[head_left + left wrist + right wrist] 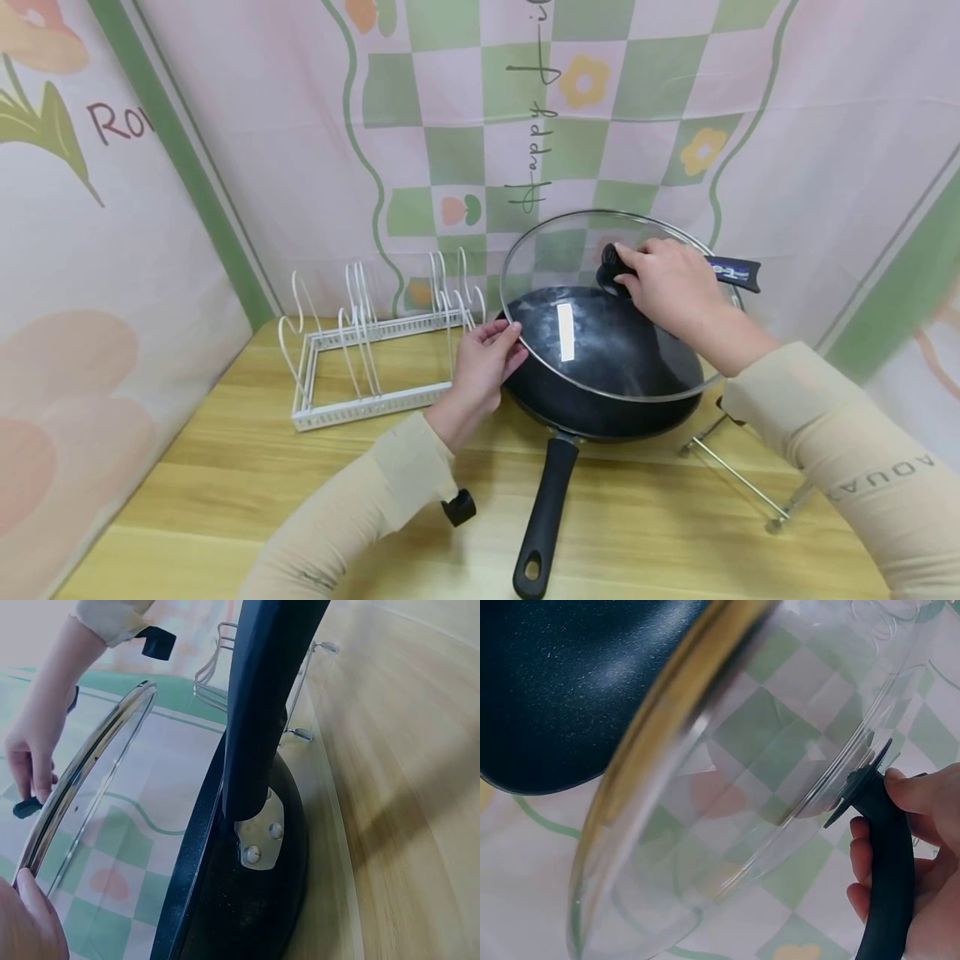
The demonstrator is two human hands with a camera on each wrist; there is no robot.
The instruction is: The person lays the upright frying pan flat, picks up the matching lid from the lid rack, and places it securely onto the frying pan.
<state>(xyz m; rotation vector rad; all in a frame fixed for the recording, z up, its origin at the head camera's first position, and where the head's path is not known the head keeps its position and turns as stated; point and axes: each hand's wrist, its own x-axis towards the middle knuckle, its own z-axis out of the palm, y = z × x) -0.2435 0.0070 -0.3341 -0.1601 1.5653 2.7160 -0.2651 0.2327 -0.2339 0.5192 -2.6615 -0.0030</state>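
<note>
A round glass lid (566, 333) with a metal rim is held tilted above a black frying pan (600, 417). My right hand (678, 287) grips the lid's black handle (892, 870), thumb on one side and fingers on the other. A black end with a blue label (731, 271) sticks out beyond that hand. At the lid's left edge, my left hand (483, 358) pinches the rim between thumb and fingers. The pan's long black handle (547, 517) points toward me. The left wrist view shows a gap between the lid rim (82, 769) and the pan.
A white wire rack (375, 404) with upright loops stands left of the pan on the wooden table (225, 492). Metal wire legs (742, 479) show at the pan's right, partly hidden by my sleeve. A patterned cloth (450, 92) hangs behind.
</note>
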